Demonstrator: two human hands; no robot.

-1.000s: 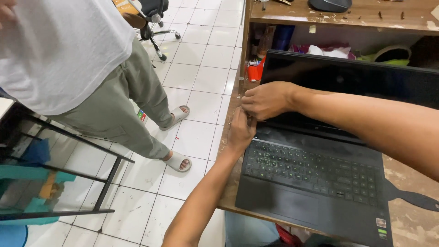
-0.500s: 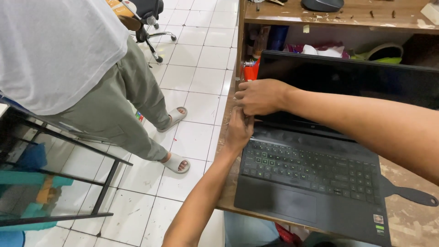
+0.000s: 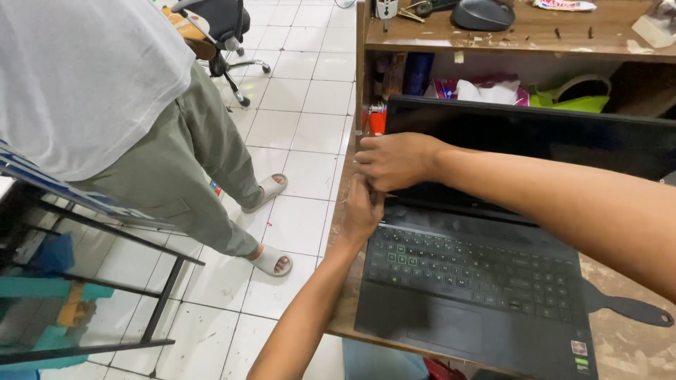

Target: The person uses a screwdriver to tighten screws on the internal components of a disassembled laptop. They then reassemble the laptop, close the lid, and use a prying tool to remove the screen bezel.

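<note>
The right hand (image 3: 396,160) lies knuckles up over the left end of the laptop's (image 3: 486,281) hinge line, fingers curled down against the lower left corner of the dark screen (image 3: 535,134). The left hand (image 3: 362,210) comes up from below and meets it there, fingertips tucked under the right hand at the laptop's left rear corner; both look closed on that corner, though what they pinch is hidden beneath the knuckles. The laptop stands open on the wooden desk (image 3: 627,345), its long axis running left to right, so nearly the whole machine stretches rightward from the hands, and both arms reach it at the same spot. That corner sits just beside the desk's left edge, with tiled floor (image 3: 310,112) dropping away below. A black spatula-shaped tool (image 3: 623,306) lies on the desk touching the laptop's right side. Another person in a white shirt and green trousers (image 3: 190,169) stands on the floor to the left, well apart, near a metal rack (image 3: 105,239).
</note>
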